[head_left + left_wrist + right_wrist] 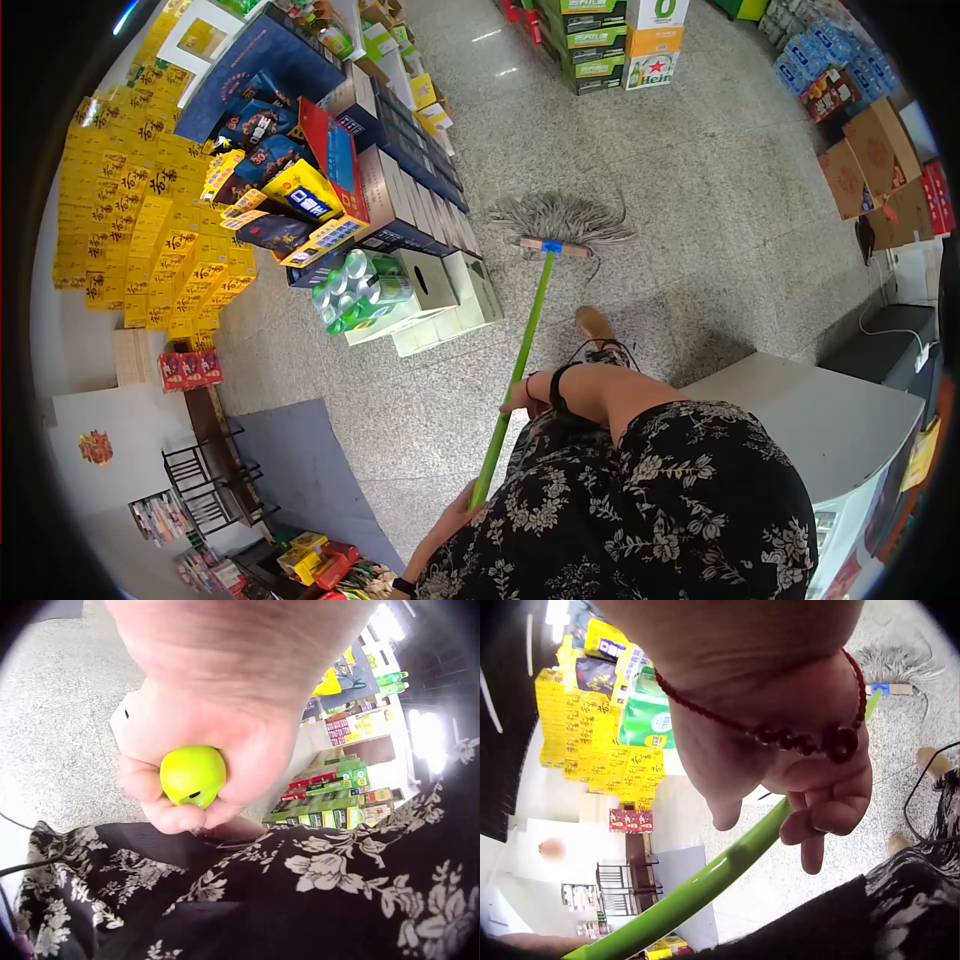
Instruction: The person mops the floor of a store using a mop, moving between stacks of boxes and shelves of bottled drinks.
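Observation:
A mop with grey strands (565,215) lies spread on the speckled floor, joined to a long green handle (526,340) by a blue clamp (551,246). My left hand (455,520) grips the handle's upper end; in the left wrist view its rounded green tip (189,771) pokes out of the curled fingers. Further down, my right hand (518,397) holds the shaft. The right wrist view shows the green pole (705,889) passing between thumb and bent fingers (810,832), under a red bead bracelet (840,742).
White boxes (450,300) with a pack of green cans (360,290) stand left of the mop, beside stacked snacks and yellow cartons (160,230). Beer cases (600,45) are ahead. A light counter (810,415) and cardboard boxes (870,160) stand to the right.

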Action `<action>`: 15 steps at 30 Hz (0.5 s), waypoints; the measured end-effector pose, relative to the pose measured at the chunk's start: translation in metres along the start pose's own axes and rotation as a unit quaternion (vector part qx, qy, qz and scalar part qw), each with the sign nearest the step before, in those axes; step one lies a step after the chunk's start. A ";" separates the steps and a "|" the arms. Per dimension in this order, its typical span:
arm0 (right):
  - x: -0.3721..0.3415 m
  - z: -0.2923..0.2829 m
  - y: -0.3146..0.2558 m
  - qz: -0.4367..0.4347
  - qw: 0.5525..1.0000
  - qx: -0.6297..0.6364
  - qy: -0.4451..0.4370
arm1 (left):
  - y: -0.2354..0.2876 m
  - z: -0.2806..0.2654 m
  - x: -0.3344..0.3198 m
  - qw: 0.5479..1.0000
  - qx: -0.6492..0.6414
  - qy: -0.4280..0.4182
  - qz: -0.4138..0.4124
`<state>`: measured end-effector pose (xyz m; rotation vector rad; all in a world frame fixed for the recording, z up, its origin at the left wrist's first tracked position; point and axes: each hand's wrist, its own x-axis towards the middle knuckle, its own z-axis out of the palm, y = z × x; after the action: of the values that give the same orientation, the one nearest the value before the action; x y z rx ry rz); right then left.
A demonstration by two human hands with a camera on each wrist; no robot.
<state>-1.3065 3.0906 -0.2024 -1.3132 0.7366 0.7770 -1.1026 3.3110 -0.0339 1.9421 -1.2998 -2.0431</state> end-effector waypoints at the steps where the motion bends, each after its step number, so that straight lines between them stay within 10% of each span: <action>1: -0.034 -0.012 -0.008 0.035 0.997 0.063 -0.021 | 0.007 0.000 0.002 1.000 0.001 -0.002 0.001; 6: -0.056 -0.066 0.004 0.009 0.995 0.088 0.043 | 0.170 -0.010 0.015 0.986 -0.089 0.007 -0.139; 15: -0.099 -0.300 0.101 -0.012 0.964 0.129 0.233 | 0.330 -0.004 0.220 0.955 -0.267 0.005 -0.132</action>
<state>-1.4547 2.7940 -0.2093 -1.2738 1.1522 0.3320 -1.3116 2.9740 -0.0208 1.9230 -0.4172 -2.1846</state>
